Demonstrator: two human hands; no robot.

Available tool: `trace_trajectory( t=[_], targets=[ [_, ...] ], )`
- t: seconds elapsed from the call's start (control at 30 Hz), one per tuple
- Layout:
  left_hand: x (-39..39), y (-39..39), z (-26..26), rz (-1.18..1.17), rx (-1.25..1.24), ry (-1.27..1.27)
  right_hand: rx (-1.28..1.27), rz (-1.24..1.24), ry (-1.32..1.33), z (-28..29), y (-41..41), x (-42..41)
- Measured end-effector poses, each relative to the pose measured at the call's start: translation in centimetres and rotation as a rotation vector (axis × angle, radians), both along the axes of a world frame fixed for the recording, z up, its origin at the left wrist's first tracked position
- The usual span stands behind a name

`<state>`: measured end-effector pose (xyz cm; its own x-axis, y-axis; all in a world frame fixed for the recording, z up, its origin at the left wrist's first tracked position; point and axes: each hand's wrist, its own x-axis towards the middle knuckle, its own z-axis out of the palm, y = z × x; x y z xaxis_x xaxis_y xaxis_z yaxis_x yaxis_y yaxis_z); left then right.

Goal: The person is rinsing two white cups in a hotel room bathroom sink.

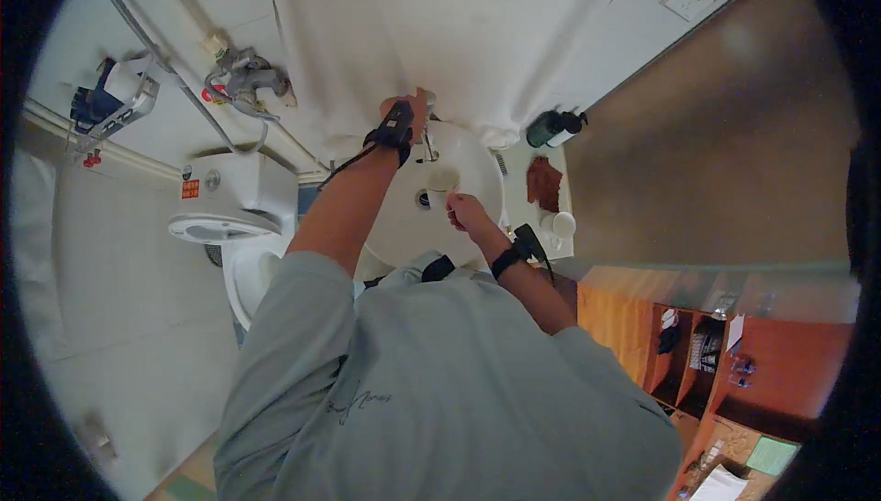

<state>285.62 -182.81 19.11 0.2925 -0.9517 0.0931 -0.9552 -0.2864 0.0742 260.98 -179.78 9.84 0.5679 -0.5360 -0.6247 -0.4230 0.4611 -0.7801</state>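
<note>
My left hand point(411, 110) is at the base of the chrome faucet point(431, 146), behind the round white sink point(475, 164); its fingers are partly hidden, and whether they grip the faucet cannot be told. My right hand point(465, 212) holds a pale cup point(442, 184) by its side over the basin. Beside the cup lies the dark drain point(422, 199). Both wrists carry black straps with small devices. Right of the basin, on the counter, are a reddish-brown cloth point(544, 183) and a white mug point(562, 225).
Dark pump bottles point(556, 128) stand at the counter's back right corner. A white toilet point(237, 226) is on the left, with pipes and a valve point(251, 81) on the wall above. Wooden shelves point(695, 356) are at the lower right.
</note>
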Motion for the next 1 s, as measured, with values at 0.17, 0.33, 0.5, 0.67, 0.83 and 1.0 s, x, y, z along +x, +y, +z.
trace_trajectory(
  t=[0.17,0.33,0.5,0.67,0.83,1.0],
  targets=[
    [-0.1,-0.5,0.4,0.014,0.11,0.011,-0.039,-0.016,0.03,0.4,0.3,0.3],
    [0.5,-0.8,-1.0,0.028,0.08,0.057,-0.141,0.007,0.086,0.3,1.0,0.2],
    [0.1,-0.7,-1.0,0.028,0.004,0.002,-0.114,-0.083,0.029,0.0,0.7,-0.1],
    [0.0,-0.7,-0.5,0.033,0.033,0.038,-0.076,-0.114,-0.005,-0.2,0.8,0.3],
    [0.0,-0.5,-0.5,0.031,0.034,-0.005,-0.024,-0.116,0.048,0.1,0.3,0.0],
    [0.0,-0.5,-0.6,0.036,0.032,-0.048,-0.025,-0.057,0.076,0.5,0.5,0.1]
  ],
)
